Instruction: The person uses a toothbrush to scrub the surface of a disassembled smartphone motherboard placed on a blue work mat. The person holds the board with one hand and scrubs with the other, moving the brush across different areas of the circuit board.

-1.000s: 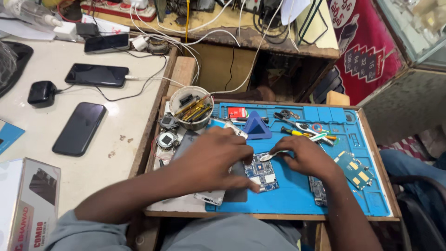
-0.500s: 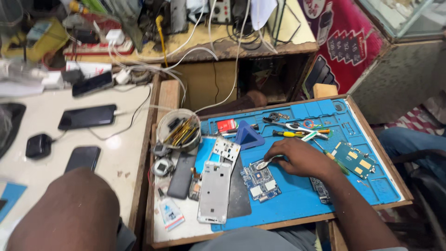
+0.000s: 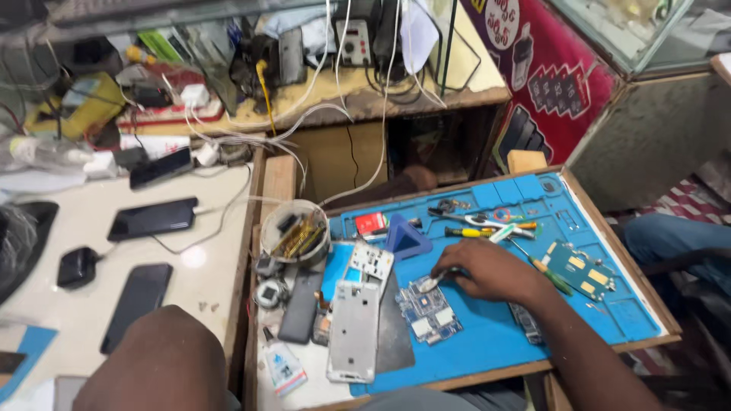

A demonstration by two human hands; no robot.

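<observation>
My right hand (image 3: 491, 272) rests on the blue work mat (image 3: 495, 339) and pinches thin metal tweezers (image 3: 440, 280). Their tip touches a small phone circuit board (image 3: 426, 310) lying on the mat. Left of the board, a silver phone frame (image 3: 354, 331) lies flat with a white inner part (image 3: 371, 262) above it. Only my left arm (image 3: 156, 365) shows, at the bottom left, off the mat. The left hand itself is out of the picture.
A blue triangular pick (image 3: 406, 237), screwdrivers (image 3: 487, 228) and a green board (image 3: 579, 270) lie on the mat. A round clear tub of tools (image 3: 295, 230) and a dark phone (image 3: 301, 308) sit at its left edge. Two dark phones (image 3: 152, 218) lie on the white table.
My left hand has lifted off the phone parts and drawn back to the lower left, uncovering the silver frame. The right hand stays on the board with the tweezers.
</observation>
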